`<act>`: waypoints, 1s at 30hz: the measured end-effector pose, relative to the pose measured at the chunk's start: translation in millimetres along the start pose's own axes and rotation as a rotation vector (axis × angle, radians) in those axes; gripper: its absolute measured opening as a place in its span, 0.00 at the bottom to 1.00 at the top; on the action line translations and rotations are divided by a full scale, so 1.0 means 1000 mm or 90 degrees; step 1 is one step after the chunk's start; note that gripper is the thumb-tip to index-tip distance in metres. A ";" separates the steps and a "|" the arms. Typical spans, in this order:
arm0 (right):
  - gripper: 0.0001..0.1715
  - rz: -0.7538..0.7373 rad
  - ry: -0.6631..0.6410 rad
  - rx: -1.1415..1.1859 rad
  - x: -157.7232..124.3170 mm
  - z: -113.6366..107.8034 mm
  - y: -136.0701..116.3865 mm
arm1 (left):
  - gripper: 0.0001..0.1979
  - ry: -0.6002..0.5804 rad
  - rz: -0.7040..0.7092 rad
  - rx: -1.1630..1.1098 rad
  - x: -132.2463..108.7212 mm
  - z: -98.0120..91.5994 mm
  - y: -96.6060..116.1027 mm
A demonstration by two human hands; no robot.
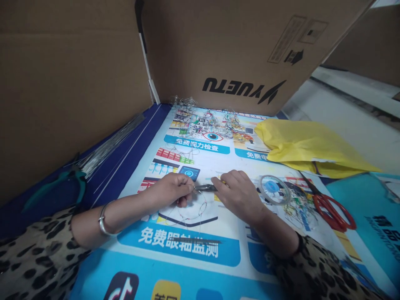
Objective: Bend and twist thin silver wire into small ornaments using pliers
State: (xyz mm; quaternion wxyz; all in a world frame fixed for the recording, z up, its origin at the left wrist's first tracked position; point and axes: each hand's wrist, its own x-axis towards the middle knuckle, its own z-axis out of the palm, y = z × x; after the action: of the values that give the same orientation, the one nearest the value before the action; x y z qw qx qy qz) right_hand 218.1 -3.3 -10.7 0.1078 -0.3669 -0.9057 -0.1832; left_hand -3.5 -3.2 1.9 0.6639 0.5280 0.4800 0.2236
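My right hand (239,193) is wrapped around a pair of small pliers (206,188), whose dark jaws point left. The jaw tips meet the fingertips of my left hand (170,189), which pinches a thin wire loop (204,207). Small coloured bits dot this loop, and it hangs below the fingers over the printed sheet. My fingers hide the exact spot where wire and jaws meet. Below the hands, a thin bundle of dark wires (196,241) lies across the sheet.
Tangled wire pieces (212,123) lie at the back by a cardboard box (218,46). At left are straight wires (109,141) and teal-handled pliers (54,189). On the right sit a clear tape roll (261,189), red scissors (334,210) and a yellow bag (312,139).
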 end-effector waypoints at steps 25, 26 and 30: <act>0.07 0.026 -0.010 0.045 -0.001 0.004 -0.005 | 0.06 0.003 0.015 0.004 0.001 0.001 0.000; 0.07 0.039 -0.015 0.066 -0.002 0.005 -0.006 | 0.06 0.000 0.017 0.014 0.001 0.000 0.000; 0.06 0.079 -0.067 0.128 -0.004 0.001 -0.009 | 0.05 -0.020 0.017 0.054 0.002 -0.001 -0.002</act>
State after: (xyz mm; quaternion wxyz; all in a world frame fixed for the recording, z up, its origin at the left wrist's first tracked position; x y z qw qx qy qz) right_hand 214.6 -11.5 -14.8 0.1078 -0.4189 -0.8993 -0.0649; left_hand -4.1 -1.2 -1.2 0.6453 0.5657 0.4712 0.2037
